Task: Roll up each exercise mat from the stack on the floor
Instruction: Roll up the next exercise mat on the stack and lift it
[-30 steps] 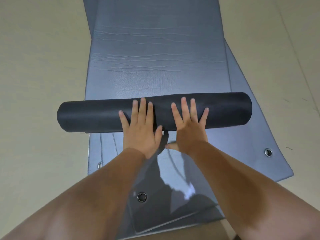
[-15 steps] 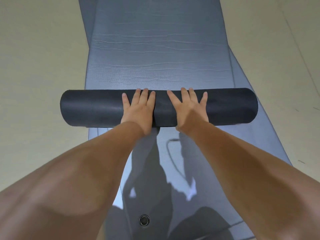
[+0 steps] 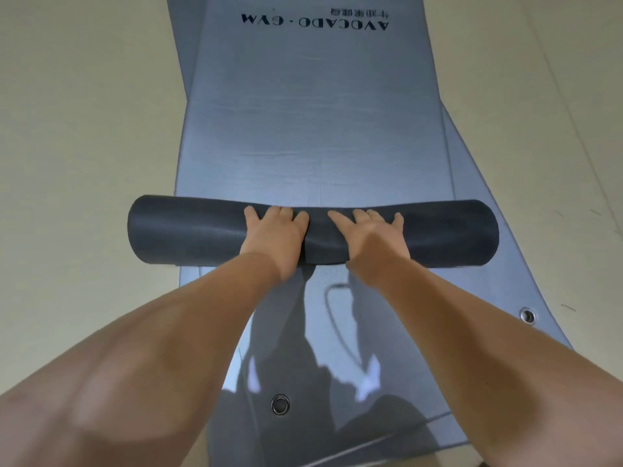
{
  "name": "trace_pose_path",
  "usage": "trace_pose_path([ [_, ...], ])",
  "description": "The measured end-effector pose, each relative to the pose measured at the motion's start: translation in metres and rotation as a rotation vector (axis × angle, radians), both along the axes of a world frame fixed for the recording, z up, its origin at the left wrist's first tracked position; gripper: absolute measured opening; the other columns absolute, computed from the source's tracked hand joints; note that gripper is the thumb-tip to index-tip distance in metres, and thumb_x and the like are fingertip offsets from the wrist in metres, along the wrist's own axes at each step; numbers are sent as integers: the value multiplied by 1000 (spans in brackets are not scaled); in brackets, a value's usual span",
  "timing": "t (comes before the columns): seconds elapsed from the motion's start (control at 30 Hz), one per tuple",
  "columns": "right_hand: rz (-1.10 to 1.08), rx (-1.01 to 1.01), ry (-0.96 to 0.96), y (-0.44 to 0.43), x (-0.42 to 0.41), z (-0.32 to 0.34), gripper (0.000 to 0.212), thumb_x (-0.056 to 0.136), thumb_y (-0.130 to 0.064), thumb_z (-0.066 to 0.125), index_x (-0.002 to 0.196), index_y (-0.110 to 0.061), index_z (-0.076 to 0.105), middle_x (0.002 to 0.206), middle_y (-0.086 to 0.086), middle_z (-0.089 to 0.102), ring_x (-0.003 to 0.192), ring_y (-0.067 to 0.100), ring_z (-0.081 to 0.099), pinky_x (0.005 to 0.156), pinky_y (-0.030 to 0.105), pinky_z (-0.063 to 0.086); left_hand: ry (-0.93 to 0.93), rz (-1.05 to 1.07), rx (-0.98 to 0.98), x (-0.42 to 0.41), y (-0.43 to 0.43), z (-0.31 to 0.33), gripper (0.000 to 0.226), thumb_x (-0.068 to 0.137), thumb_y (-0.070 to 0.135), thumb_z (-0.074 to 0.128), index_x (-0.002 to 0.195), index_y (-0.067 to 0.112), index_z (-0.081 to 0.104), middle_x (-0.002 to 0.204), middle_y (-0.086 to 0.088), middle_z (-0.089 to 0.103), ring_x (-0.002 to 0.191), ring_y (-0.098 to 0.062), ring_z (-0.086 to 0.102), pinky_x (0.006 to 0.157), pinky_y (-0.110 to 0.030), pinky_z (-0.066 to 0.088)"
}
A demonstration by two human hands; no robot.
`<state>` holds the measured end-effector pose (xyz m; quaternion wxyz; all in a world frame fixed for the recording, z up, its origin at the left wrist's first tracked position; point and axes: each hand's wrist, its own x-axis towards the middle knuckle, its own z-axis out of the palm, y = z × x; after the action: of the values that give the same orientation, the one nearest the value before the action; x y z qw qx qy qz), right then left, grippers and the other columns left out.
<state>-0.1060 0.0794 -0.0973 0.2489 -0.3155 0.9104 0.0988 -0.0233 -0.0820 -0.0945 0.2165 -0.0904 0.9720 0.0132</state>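
Dark roll (image 3: 188, 230): left hand (image 3: 274, 235), right hand (image 3: 372, 235) press it (palms open).

Fingertips of the left hand (image 3: 274, 237) and right hand (image 3: 374, 235) lay hidden beyond the crest of the dark grey rolled foam mat (image 3: 188, 230). The flat silver-grey mat section (image 3: 313, 129) ran off the top edge. Its small printed characters (image 3: 350, 11) were illegible, possibly Chinese. Underlying grey mats (image 3: 468, 176) showed only margins.

1 head-worn wide-angle camera looks forward and down from close above the mats (image 3: 313, 129) on the floor (image 3: 84, 112).
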Motion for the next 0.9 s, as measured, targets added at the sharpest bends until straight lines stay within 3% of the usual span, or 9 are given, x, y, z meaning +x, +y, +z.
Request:
trace_pose_path([
  [0.17, 28, 45, -58, 31, 67, 13, 100, 94, -29, 70, 164, -40, 0, 166, 8, 28, 156, 34, 21, 121, 70, 14, -131, 30, 40, 60, 34, 17, 76, 80, 13, 66, 147, 25, 32, 133, -4, 48, 124, -28, 43, 112, -62, 22],
  [0.33, 18, -10, -135, 53, 104, 27, 89, 92, -32, 66, 163, -40, 12, 158, 3, 39, 149, 31, 31, 122, 67, 14, -217, 44, 94, 97, 52, 30, 71, 75, 8, 64, 139, 28, 40, 116, -1, 53, 114, -25, 49, 104, -52, 31],
  [0.4, 1, -106, -109, 61, 113, 27, 94, 91, -37, 68, 164, -39, 8, 166, 3, 28, 155, 34, 21, 124, 65, 10, -260, 37, 105, 93, 50, 33, 68, 75, 13, 67, 136, 29, 42, 110, 1, 54, 111, -25, 51, 101, -51, 34],
  [0.53, 38, -271, 65, 74, 147, 10, 118, 83, -53, 74, 163, -33, -10, 172, 16, -14, 157, 44, -13, 120, 68, -12, -358, 25, 182, 64, 32, 36, 79, 65, 30, 86, 133, 31, 45, 105, 4, 56, 105, -24, 55, 92, -48, 39],
  [0.63, -31, -307, 118, 78, 167, -6, 118, 83, -60, 72, 164, -32, -9, 170, 17, -17, 155, 43, -20, 118, 70, -15, -434, 11, 239, 44, 21, 38, 85, 57, 36, 94, 126, 29, 45, 105, 5, 57, 102, -24, 54, 95, -49, 44],
  [0.77, -77, -149, -2, 66, 156, -4, 131, 81, -75, 66, 150, -36, -38, 157, 15, -49, 143, 43, -47, 113, 75, -20, -449, 14, 171, 38, 21, 34, 99, 55, 42, 94, 137, 30, 41, 121, 3, 55, 117, -28, 50, 108, -62, 32],
  [0.83, -84, -79, -42, 57, 145, -2, 141, 73, -82, 68, 146, -35, -43, 152, 16, -55, 139, 44, -51, 110, 76, -24, -382, -1, 112, 40, 21, 33, 117, 58, 41, 92, 153, 34, 26, 145, 1, 42, 137, -30, 38, 113, -69, 21],
  [0.9, -94, -55, -50, 48, 130, -2, 142, 70, -90, 62, 148, -34, -43, 153, 16, -54, 140, 44, -50, 109, 76, -25, -217, 15, 108, 46, 22, 35, 116, 68, 34, 84, 159, 35, 12, 162, -1, 24, 148, -30, 23, 117, -68, 13],
])
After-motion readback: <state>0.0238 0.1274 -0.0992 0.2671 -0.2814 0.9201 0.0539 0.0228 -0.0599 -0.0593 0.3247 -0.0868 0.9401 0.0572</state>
